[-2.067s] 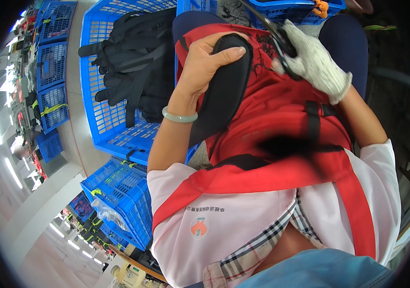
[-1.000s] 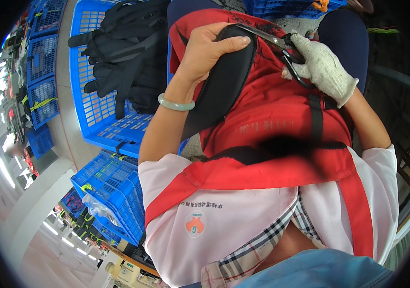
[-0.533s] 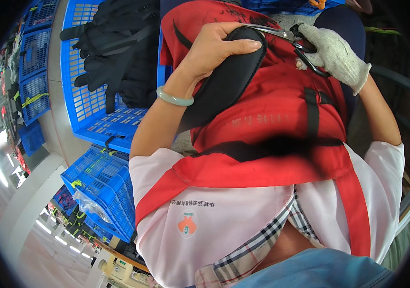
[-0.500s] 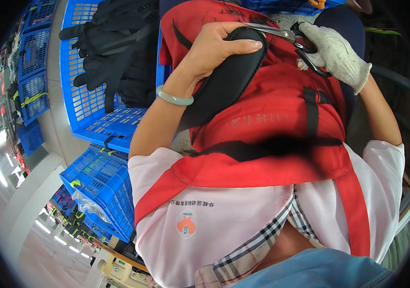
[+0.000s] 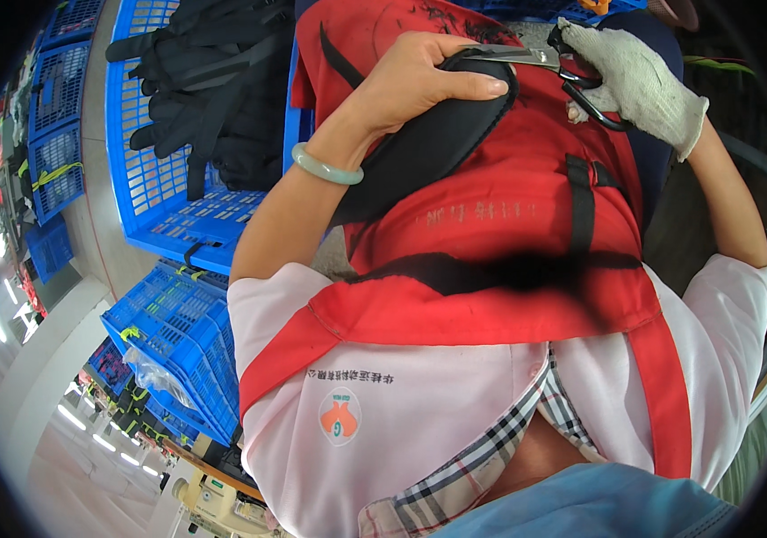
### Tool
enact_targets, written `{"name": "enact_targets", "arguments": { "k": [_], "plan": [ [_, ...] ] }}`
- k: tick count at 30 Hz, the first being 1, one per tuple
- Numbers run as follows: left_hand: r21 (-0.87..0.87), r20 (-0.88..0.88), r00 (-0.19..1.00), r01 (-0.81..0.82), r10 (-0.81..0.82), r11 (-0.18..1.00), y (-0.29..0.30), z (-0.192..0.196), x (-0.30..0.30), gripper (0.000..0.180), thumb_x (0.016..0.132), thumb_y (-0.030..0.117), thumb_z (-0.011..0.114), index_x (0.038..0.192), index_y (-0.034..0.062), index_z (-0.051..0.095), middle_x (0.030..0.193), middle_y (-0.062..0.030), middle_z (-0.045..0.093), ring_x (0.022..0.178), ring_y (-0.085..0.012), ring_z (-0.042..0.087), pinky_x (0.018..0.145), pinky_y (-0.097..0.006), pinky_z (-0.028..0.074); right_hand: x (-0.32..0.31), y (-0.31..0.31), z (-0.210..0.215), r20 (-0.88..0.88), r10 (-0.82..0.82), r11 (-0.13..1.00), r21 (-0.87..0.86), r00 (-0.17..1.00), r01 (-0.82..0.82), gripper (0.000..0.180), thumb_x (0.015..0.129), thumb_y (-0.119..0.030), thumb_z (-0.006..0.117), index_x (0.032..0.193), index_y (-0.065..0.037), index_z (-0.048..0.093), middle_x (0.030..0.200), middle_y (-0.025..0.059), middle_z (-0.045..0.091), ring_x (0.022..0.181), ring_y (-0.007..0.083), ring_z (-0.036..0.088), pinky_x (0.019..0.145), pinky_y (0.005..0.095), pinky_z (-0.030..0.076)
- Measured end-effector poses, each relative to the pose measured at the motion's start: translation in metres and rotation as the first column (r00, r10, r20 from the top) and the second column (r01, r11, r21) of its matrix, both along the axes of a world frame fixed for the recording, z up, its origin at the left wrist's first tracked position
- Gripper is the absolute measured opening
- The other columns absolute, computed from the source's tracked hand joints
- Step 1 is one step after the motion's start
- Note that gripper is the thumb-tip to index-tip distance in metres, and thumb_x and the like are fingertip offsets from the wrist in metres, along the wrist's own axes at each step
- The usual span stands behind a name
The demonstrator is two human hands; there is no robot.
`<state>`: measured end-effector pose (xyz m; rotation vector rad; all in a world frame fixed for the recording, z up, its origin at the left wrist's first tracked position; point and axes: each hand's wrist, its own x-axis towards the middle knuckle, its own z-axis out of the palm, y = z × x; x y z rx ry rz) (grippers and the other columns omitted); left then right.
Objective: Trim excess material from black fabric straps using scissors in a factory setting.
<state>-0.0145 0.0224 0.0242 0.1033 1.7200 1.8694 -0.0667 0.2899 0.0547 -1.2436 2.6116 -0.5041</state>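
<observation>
My left hand (image 5: 415, 85) pinches the rounded end of a black padded strap (image 5: 433, 148) between thumb and fingers. The strap slants down toward my lap, over a red apron (image 5: 491, 184). In my right hand (image 5: 644, 85), which wears a whitish knitted glove, are scissors (image 5: 536, 56) with black handles. Their blades point left and lie along the strap's upper edge, beside my left fingertips; whether they touch the edge I cannot tell. Part of the blades is hidden by the left hand and the strap. Dark thread scraps lie on the apron beyond the blades.
On the left stands a blue plastic crate (image 5: 119, 161) with many black strap pieces (image 5: 222, 108) heaped in it. Nearer me are stacked blue crates (image 5: 177, 332) with a clear plastic bag (image 5: 164, 381). Another blue crate shows at the far edge, behind the apron.
Both hands have shifted slightly to the right, with the strap end and scissors. The scissor blades now lie more level along the strap's edge.
</observation>
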Motion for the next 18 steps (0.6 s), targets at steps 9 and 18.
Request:
{"name": "enact_targets", "arguments": {
  "k": [9,18],
  "plan": [
    [0.009,0.027,0.998,0.048,-0.048,0.999,0.007,-0.001,0.001,0.025,0.075,0.014,0.078,0.094,-0.0003,0.07,0.078,-0.0025,0.067,0.067,-0.0072,0.061,0.062,-0.02,0.049,-0.029,-0.013,0.042,0.045,0.263,0.93,0.253,0.964,-0.266,0.042,0.08,-0.039,0.071,0.094,-0.002,0.056,0.08,0.0103,0.061,0.075,0.0272,0.062,0.064,0.0349,0.048],
    [-0.061,-0.007,0.999,0.053,-0.053,0.997,0.007,-0.005,0.0,0.023,0.074,0.015,0.079,0.088,0.0001,0.069,0.074,-0.0014,0.065,0.065,-0.007,0.06,0.06,-0.02,0.047,-0.036,-0.031,0.062,-0.161,0.373,0.918,0.207,0.914,-0.338,0.032,0.072,-0.021,0.069,0.093,0.001,0.057,0.081,0.0178,0.061,0.075,0.0353,0.062,0.066,0.0383,0.05]
  ]
}}
